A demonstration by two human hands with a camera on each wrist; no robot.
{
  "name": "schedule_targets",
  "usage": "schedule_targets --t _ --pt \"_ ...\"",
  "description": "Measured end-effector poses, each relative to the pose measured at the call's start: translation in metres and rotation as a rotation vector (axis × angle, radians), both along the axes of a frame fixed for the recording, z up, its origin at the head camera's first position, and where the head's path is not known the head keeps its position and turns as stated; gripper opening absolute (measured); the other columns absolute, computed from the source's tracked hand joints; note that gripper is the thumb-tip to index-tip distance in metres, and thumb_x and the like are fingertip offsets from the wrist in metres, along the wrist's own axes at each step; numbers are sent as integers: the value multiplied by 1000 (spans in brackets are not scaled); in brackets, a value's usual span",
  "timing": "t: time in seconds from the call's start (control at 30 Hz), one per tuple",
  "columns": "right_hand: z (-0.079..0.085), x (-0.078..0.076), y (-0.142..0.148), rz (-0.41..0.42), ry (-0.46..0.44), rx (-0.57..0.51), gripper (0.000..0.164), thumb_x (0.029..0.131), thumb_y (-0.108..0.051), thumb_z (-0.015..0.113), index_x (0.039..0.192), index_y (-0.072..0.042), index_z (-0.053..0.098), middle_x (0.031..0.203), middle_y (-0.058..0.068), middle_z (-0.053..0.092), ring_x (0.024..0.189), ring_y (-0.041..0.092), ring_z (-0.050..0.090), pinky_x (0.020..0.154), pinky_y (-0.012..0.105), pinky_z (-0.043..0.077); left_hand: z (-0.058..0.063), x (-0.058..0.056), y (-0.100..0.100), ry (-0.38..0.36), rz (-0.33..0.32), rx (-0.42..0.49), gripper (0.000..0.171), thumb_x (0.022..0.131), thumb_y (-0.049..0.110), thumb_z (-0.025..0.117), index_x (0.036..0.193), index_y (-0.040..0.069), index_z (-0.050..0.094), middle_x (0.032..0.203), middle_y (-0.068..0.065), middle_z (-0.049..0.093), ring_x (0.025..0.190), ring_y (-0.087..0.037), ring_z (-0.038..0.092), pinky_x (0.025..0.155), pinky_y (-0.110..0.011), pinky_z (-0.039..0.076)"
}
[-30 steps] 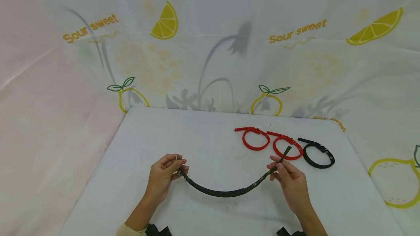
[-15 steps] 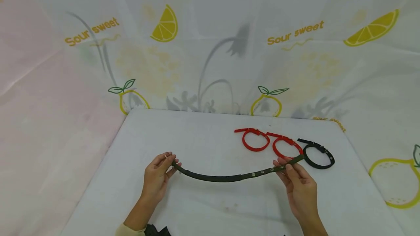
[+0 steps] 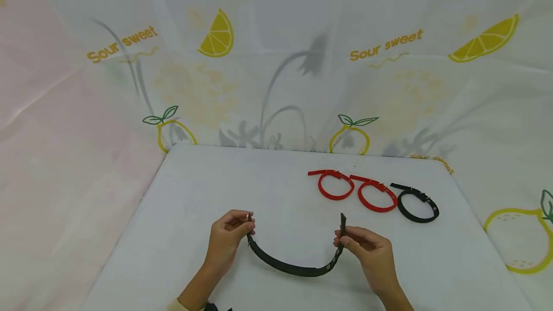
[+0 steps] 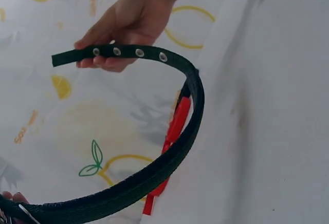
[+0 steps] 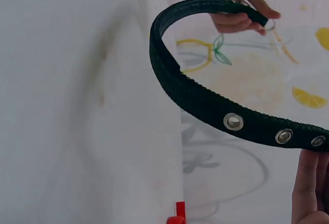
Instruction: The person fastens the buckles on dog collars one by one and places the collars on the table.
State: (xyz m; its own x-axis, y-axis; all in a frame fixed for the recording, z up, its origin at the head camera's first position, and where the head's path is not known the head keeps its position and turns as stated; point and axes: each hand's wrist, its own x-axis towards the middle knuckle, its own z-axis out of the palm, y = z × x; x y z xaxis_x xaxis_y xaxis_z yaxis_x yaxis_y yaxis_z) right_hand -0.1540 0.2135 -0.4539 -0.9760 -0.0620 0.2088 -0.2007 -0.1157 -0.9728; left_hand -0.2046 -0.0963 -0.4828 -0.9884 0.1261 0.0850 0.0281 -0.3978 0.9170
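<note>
A dark green collar (image 3: 298,269) with a row of metal eyelets sags in a U between both hands, raised over the white table. My left hand (image 3: 229,236) pinches its metal-fitted end between thumb and fingers; part of a metal ring shows there in the right wrist view. The right hand (image 3: 369,253) pinches the eyelet end, and a short free tip sticks up past the fingers. In the left wrist view the collar (image 4: 198,100) bends in a wide curve, with eyelets beside the right hand (image 4: 136,23).
Two red collars (image 3: 336,198) and a black collar (image 3: 418,218), each closed in a loop, lie in a row at the back right of the white table (image 3: 216,176). A lemon-patterned cloth (image 3: 276,61) hangs behind it.
The collar was first drawn out wider and flatter, the right hand moving outward. Now both hands are closer together and nearer the body, and the collar sags deeper.
</note>
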Motion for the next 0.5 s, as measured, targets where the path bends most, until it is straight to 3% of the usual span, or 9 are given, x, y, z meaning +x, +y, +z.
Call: schedule_targets --t 0.13,0.33,0.5 --pt "-5 2 -13 73 -4 54 24 79 4 59 103 8 59 91 24 60 74 32 60 71 40 49 4 7 12 30 -96 -57 29 73 -6 64 97 -15 52 87 -13 54 77 -21 58 68 -32 51" --pt "-2 6 -33 140 -83 169 22 76 -6 65 97 -2 66 87 13 62 74 26 60 67 36 51 4 17 33 20 -214 -63 28 69 -8 67 95 -10 56 86 -12 54 77 -19 57 67 -33 51" --pt "2 8 -46 206 -33 209 21 76 -7 65 97 -2 66 87 10 63 75 24 61 66 36 51 5 22 46 44 -260 -117 30 67 -2 71 94 -6 59 87 -12 55 78 -17 54 66 -30 51"
